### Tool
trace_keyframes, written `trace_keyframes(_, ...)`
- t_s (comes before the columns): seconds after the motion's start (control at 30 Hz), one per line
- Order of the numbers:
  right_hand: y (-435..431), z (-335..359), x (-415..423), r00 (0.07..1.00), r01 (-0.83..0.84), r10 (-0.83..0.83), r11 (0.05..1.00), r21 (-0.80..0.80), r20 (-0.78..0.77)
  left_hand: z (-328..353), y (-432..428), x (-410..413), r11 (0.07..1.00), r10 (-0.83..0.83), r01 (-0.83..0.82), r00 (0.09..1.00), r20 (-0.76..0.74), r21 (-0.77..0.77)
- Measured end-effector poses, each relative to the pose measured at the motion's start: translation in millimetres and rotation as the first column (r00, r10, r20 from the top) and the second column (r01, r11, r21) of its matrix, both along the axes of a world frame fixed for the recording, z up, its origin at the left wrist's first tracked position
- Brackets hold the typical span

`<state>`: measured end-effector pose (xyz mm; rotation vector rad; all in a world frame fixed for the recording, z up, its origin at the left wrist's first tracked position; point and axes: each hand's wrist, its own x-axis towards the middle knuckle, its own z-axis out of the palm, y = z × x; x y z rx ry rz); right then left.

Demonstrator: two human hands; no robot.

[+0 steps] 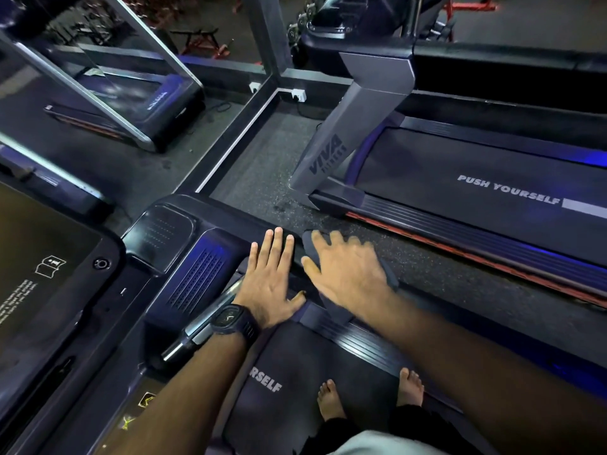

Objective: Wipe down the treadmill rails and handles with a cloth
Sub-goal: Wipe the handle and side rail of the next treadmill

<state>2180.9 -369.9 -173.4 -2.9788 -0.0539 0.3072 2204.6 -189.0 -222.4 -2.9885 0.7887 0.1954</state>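
The right hand [345, 274] lies flat, fingers spread, pressing the dark cloth [308, 242] onto the treadmill's right rail [297, 274] to wipe it, while the left hand [272, 277] rests flat just left, probably bracing.

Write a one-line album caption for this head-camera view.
Standing barefoot on a treadmill, a person presses a dark cloth flat on the rail with the right hand, left hand alongside.
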Motion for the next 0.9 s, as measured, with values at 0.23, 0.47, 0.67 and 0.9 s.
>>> trace_keyframes(0.23,-3,1,-10,0.986,0.16,-0.161,0.987,-0.028,-0.04,0,-4,-4,1.0,-0.004,0.004,1.0,-0.004,0.016)
trace_keyframes(0.47,-19,3,22,0.971,0.159,-0.123,0.972,0.17,-0.205,-1,-9,-9,1.0,0.002,-0.002,1.0,-0.02,-0.004)
trace_keyframes(0.67,-8,4,-25,0.999,0.034,-0.036,0.995,-0.091,-0.026,-1,-10,-10,0.999,0.003,-0.003,1.0,0.001,-0.039)
trace_keyframes(0.9,-28,8,10,0.953,0.228,-0.181,0.957,0.182,-0.243,1,-12,-12,0.999,-0.003,0.003,1.0,-0.006,-0.041)
